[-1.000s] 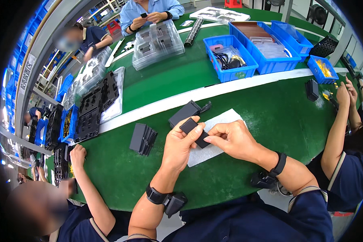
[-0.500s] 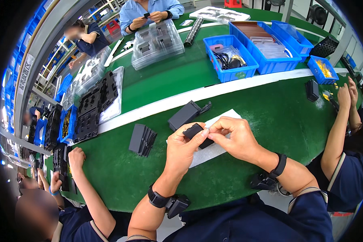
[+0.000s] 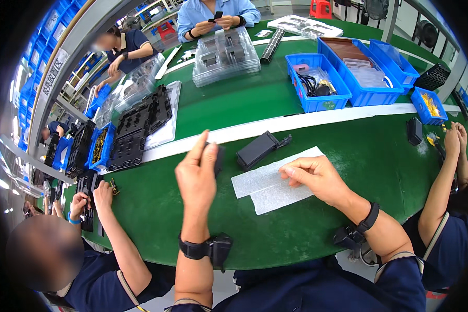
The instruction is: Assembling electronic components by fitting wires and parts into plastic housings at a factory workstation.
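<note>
My left hand (image 3: 196, 179) is raised over the green table with its fingers closed on a black flat piece (image 3: 218, 160), which shows beside the fingertips. The stack of flat black pieces is hidden behind this hand, so I cannot tell how close the held piece is to it. My right hand (image 3: 317, 179) hovers above a white textured sheet (image 3: 269, 202), thumb and fingers curled together; whatever they may pinch is too small to make out. Just beyond the sheet lies a black block-shaped stack (image 3: 256, 151) with a loose piece at its right end.
Blue bins (image 3: 325, 104) stand past the white strip, holding cables and flat parts. Clear plastic trays (image 3: 226, 78) sit farther back. Black molded trays (image 3: 135, 130) lie at the left. Co-workers sit on both sides; another person in a blue shirt (image 3: 218, 15) works across the table.
My hands have parted. The left one moved left with a black piece, away from the sheet; the right stayed over the sheet, uncovering more of it. The view shifted slightly.
</note>
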Available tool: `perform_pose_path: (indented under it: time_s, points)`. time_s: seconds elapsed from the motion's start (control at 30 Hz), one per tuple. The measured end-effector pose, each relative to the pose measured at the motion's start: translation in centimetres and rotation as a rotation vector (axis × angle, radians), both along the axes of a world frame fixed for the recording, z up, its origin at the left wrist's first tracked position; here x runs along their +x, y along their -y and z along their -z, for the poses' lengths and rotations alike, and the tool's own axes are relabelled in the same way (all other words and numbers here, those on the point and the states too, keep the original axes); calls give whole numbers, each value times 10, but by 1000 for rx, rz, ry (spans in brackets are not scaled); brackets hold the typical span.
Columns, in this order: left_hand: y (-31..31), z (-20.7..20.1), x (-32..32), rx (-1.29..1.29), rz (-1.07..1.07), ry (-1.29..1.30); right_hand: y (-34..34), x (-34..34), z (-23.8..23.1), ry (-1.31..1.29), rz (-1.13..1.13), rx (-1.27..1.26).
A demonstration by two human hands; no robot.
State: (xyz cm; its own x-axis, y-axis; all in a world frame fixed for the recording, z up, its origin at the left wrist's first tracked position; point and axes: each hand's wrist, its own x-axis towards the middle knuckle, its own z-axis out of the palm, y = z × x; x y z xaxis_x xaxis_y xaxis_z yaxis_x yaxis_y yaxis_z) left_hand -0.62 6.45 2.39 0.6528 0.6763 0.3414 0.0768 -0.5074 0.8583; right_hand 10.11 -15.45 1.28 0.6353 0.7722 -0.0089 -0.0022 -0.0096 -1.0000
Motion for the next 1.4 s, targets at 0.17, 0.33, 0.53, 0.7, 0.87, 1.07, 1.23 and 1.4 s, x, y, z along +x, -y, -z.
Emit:
perform_pose_path:
  time_s: [0.17, 0.33, 0.53, 0.7, 0.87, 1.07, 1.23, 1.4]
  points:
    - [-29, -10, -15, 266, -218, -297, 0, 1, 4, 23, -10, -43]
    - [-26, -9, -16, 240, -193, -314, -1, 2, 11, 41, -23, -28]
    - [-15, -4, -8, 246, -166, -206, 0, 3, 12, 45, -16, -19]
    - [22, 2, 10, 603, 127, -79, -2, 3, 15, 110, -28, -43]
    - [35, 7, 17, 600, 158, -176, -1, 3, 16, 108, -22, -51]
    - [39, 5, 18, 659, 114, -131, -2, 5, 15, -26, -8, -63]
    - [65, 7, 17, 404, 311, 32, -1, 14, 9, -320, 141, 107]
    - [77, 14, 16, 60, 465, -88, 6, 17, 8, 2, 87, -4]
